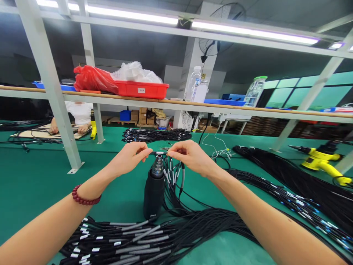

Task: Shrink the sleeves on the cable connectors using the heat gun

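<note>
Dark cable bundles (215, 221) crowd the front of the green bench (118, 198); a yellow-and-black tool (317, 160) lies off to the right; squarely in the middle, close below the hands, stands a black heat gun (153, 195), its stepped metal nozzle (157, 167) pointing up; ribbed grey sleeves (153, 240) break up the smooth, floppy strands; and there, right by the nozzle tip, a thin black cable piece (159, 152) with a white tag stretches straight between the hands; left hand (134, 157) pinches one end, right hand (190, 156) the other, a small gap between them!
</note>
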`<act>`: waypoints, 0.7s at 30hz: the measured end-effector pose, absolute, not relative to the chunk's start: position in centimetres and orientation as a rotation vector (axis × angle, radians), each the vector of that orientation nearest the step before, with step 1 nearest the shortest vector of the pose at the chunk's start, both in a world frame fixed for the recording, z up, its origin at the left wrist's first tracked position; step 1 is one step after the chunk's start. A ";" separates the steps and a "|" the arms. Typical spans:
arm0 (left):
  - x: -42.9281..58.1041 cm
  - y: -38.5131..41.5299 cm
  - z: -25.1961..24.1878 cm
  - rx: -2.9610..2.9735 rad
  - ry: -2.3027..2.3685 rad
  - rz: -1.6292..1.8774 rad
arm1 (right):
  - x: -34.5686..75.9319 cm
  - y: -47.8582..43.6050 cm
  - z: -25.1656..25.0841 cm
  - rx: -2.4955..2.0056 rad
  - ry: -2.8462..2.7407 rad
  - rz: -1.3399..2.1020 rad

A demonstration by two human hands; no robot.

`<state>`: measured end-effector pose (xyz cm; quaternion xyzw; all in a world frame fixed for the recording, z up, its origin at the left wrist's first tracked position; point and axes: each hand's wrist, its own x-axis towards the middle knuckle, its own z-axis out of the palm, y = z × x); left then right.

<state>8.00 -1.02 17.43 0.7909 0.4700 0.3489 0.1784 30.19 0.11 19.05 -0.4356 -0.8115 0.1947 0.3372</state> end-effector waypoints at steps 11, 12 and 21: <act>8.1 -1.3 17.5 2.252 1.330 1.051 | 30.3 0.2 18.9 -1.130 -2.104 0.551; 8.1 -1.4 17.6 2.251 1.327 1.052 | 30.4 0.1 19.0 -1.148 -2.136 0.526; 8.1 -2.1 18.0 2.184 1.264 1.048 | 30.2 -1.0 19.6 -1.162 -2.227 0.356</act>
